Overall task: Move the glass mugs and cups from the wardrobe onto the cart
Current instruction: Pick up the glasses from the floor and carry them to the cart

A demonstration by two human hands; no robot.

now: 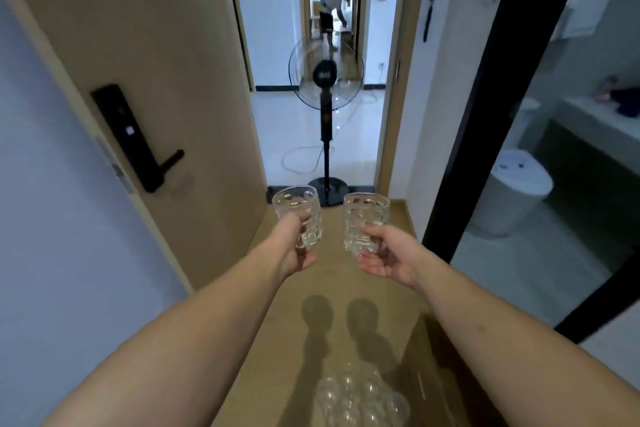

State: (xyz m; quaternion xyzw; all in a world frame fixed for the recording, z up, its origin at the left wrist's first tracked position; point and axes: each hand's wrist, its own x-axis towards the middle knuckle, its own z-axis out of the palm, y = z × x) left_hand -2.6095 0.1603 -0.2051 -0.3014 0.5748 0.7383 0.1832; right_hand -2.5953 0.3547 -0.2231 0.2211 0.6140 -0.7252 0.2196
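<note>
1. The left hand [294, 246] has its fingers curled round the lower part of a dimpled glass cup [298, 215], thumb on the near side, so it is grasping the cup upright in the air.
2. The right hand [384, 253] holds a second glass cup [366, 222] the same way, fingers wrapped round its base from the right, palm turned partly up. The two cups are near each other but apart, both carried and resting on nothing.
3. Below the forearms, at the bottom edge of the view, a cluster of clear glassware [360, 399] stands on a surface I cannot make out clearly; it may be the cart, but that is a guess.
4. Further out lie the wooden floor [311, 288], a door with a black lock handle [138, 139] on the left, a standing fan [327, 80] in the hallway ahead, and a person bending over in the far room.
5. Judged from this, the step in hand is the carry: both cups are in transit between wardrobe and cart.
6. The next move calls for lowering each cup upright onto a free spot beside the glassware without knocking it, then loosening the fingers only once each base sits flat.
</note>
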